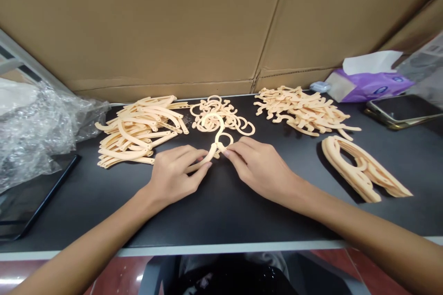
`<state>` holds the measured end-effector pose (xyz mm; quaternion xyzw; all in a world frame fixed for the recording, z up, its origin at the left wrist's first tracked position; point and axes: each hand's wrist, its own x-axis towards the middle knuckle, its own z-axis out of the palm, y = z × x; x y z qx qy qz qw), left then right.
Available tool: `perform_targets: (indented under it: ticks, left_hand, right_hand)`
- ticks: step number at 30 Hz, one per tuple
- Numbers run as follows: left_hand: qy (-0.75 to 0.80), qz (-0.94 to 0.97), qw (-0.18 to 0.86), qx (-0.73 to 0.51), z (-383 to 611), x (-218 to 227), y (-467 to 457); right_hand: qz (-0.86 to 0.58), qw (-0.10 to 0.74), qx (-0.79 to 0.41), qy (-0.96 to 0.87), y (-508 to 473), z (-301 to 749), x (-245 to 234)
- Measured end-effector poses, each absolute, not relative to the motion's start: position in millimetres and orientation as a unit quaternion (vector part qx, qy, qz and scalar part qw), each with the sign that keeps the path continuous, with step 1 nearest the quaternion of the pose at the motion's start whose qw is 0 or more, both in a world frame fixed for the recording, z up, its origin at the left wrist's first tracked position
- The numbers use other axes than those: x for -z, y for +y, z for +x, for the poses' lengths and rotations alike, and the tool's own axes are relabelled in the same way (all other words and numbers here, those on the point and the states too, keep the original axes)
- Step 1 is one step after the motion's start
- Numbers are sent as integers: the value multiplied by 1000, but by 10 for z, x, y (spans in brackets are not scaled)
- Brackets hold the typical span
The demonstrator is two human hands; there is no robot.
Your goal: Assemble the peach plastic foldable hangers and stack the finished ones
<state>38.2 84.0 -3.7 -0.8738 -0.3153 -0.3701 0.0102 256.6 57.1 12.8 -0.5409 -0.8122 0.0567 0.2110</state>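
Note:
Between my hands is a cream plastic folding hanger [212, 151], its round hook pointing away from me. My left hand [178, 173] pinches its left arm between thumb and fingers. On the other side, my right hand [261, 166] grips the short right part close to the joint; the fingers cover much of it. Just beyond lies a heap of loose hooks [221, 113]. Long curved hanger arms [138, 131] are piled to the left, and shorter wavy arm pieces [304, 110] to the right. Folded hangers [353, 166] lie stacked near my right forearm.
A purple tissue pack [375, 84] and a phone [408, 109] sit at the back right. Bubble wrap [44, 124] and a dark tablet-like panel [38, 198] occupy the left. Cardboard [166, 23] stands along the back of the black table [221, 221].

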Motion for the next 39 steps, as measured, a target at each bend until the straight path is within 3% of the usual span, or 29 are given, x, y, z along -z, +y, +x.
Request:
perform_targets:
  ticks: [4, 9, 18, 24, 29, 32, 39]
  left_hand:
    - [-288, -901, 19, 325, 366, 71, 848]
    - [-286, -907, 31, 307, 391, 43, 809]
    - [-305, -908, 48, 283, 401, 55, 794]
    - [-318, -901, 57, 289, 401, 9, 834]
    - [-315, -908, 41, 274, 336, -86, 437]
    - [-348, -919, 9, 186, 221, -33, 64]
    - [-384, -918, 61, 77, 124, 71, -205]
  right_hand:
    - [-544, 165, 49, -821, 566, 2566, -101]
    - [-478, 204, 208, -829, 555, 2582, -28]
    - [-482, 199, 238, -819, 659, 2645, 22]
    - [-505, 217, 197, -812, 677, 2674, -73]
    - [-489, 272, 83, -825, 194, 2794, -49]
    - [-512, 227, 51, -827, -155, 2943, 61]
    - [-550, 96, 12, -829, -376, 3104, 206]
